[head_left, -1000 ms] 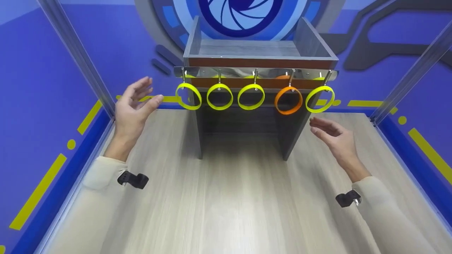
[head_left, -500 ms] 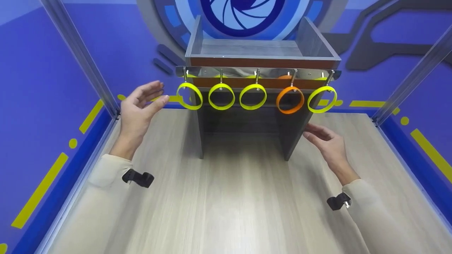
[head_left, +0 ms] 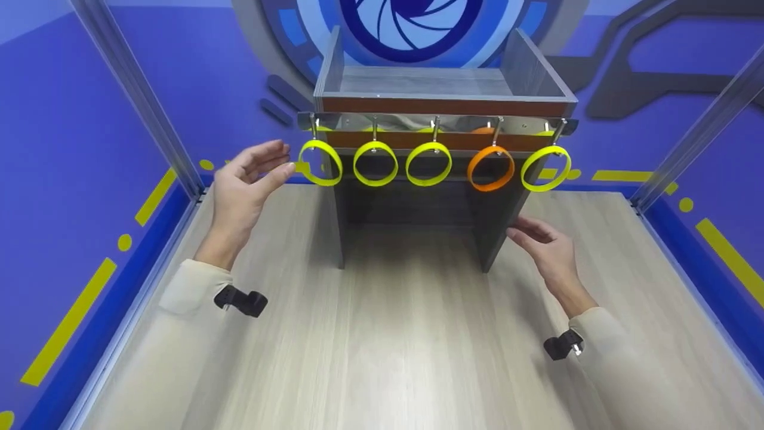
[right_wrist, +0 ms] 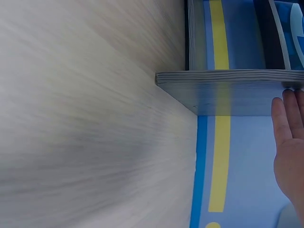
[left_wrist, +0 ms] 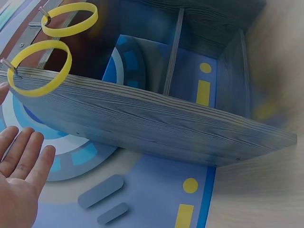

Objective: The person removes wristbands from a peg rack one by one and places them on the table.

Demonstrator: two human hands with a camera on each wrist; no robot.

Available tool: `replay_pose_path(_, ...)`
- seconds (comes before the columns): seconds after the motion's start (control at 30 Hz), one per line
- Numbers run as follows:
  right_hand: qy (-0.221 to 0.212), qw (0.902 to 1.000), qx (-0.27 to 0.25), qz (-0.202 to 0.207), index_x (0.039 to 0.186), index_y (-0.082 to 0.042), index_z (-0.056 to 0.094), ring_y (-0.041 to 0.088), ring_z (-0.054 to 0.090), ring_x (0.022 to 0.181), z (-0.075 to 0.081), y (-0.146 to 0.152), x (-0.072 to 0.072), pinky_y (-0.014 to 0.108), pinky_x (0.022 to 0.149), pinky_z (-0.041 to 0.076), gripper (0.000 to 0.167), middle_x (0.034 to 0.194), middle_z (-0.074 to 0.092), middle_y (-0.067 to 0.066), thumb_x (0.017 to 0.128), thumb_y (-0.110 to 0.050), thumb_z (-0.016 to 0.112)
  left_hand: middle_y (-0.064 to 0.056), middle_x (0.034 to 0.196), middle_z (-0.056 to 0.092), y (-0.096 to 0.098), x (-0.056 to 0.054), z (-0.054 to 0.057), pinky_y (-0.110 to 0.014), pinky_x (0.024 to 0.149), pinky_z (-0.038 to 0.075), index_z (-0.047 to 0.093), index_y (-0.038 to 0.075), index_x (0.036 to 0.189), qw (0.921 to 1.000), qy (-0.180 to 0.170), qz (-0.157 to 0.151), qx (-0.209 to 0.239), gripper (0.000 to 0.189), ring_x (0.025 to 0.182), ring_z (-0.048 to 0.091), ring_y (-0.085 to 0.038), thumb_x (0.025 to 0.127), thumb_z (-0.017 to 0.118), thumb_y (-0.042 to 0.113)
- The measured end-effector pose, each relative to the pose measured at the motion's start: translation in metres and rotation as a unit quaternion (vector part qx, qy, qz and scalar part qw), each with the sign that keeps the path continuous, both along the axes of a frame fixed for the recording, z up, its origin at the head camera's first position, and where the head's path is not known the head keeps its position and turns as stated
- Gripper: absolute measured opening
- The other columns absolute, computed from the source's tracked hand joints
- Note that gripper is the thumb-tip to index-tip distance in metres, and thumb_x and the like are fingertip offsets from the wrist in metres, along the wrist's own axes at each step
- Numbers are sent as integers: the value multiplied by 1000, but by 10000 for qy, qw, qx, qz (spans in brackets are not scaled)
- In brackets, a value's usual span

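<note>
Yellow ring [left_wrist: 40,90] hangs just beside the left hand [head_left: 242,191], relaxed and empty; the right hand [head_left: 546,254], fingers extended, adjoins the grey shelf [left_wrist: 142,114], contact unclear.

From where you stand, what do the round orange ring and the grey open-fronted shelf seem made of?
The round orange ring: probably smooth plastic, from its even colour. The grey open-fronted shelf: likely wood-grain laminate board, given its streaked, flat panels; solid wood remains possible.
</note>
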State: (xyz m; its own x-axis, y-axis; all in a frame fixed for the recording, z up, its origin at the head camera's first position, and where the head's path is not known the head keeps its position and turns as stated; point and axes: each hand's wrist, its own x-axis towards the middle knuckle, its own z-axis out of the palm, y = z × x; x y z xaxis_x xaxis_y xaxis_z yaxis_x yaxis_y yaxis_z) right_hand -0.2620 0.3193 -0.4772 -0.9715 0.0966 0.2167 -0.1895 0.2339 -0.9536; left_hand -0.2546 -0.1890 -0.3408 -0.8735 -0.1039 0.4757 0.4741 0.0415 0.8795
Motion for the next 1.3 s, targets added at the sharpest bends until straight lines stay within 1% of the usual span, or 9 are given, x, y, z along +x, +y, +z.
replay_pose_path(0.1, -54, 10000, 56, -55, 134, -6, 72, 11, 71, 112, -3, 0, 0, 18, 96, 57, 47, 122, 77, -3, 95, -29, 84, -26, 132, 68, 1, 0, 0, -29, 96, 61, 68, -6, 133, 10000, -40, -35, 72, 43, 117, 70, -27, 94, 82, 5)
replay_pose_path(0.2, -38, 10000, 40, -76, 134, -5, 72, 10, 72, 110, -6, -1, -2, 18, 95, 57, 45, 121, 77, -3, 95, -25, 84, -26, 132, 69, 1, 0, 0, -29, 97, 61, 68, -6, 134, 9999, -66, -48, 67, 44, 117, 70, -28, 94, 82, 5)
replay_pose_path(0.37, 18, 9999, -63, -109, 132, -2, 73, 10, 73, 107, -10, -4, -3, 19, 94, 59, 43, 119, 78, -1, 95, -21, 84, -21, 129, 72, 1, 1, 0, -30, 96, 61, 68, -7, 133, 9999, -80, -72, 40, 42, 114, 72, -26, 95, 81, 5)
replay_pose_path(0.53, 36, 9995, -11, -302, 131, -5, 74, 14, 72, 110, -10, -11, -1, 19, 94, 58, 44, 120, 77, 0, 94, -28, 86, -20, 123, 74, 2, 1, 0, -30, 94, 62, 71, -6, 129, 9999, -108, -44, 35, 37, 108, 73, -23, 95, 82, 5)
replay_pose_path(0.67, 45, 9989, 43, -470, 129, -8, 75, 16, 71, 112, -10, -16, 0, 18, 94, 58, 44, 120, 77, 0, 93, -31, 87, -14, 120, 76, 2, 0, -1, -29, 93, 62, 74, -3, 127, 9998, -132, 50, -128, 35, 106, 74, -22, 95, 83, 8)
replay_pose_path(0.8, 91, 9982, 3, -592, 127, -8, 76, 18, 71, 111, -13, -20, -2, 18, 93, 59, 41, 118, 77, -1, 93, -27, 87, -10, 117, 78, 3, 1, -2, -29, 92, 63, 76, -3, 123, 9995, -118, 97, -263, 32, 104, 74, -22, 95, 83, 9)
replay_pose_path(0.97, 197, 9970, -118, -745, 124, -4, 77, 18, 74, 106, -16, -23, -3, 19, 90, 61, 38, 112, 78, -1, 91, -19, 88, -13, 115, 78, 6, 0, -2, -33, 90, 64, 76, -5, 121, 9998, -113, -64, -138, 31, 101, 75, -24, 93, 84, 6)
replay_pose_path(1.07, 212, 9968, -90, -765, 125, -3, 77, 16, 73, 104, -16, -23, -3, 18, 89, 60, 38, 111, 78, -3, 92, -18, 87, -15, 113, 78, 9, -1, -2, -35, 88, 65, 75, -7, 120, 9998, -95, -138, -74, 30, 97, 75, -24, 93, 83, 4)
replay_pose_path(1.3, 470, 9956, -31, -808, 118, 2, 77, 12, 75, 98, -18, -23, -3, 19, 85, 61, 33, 105, 79, -4, 91, -15, 87, -13, 105, 79, 13, -1, -1, -36, 85, 66, 77, -7, 114, 9998, -145, -166, 9, 25, 93, 77, -23, 92, 84, 1)
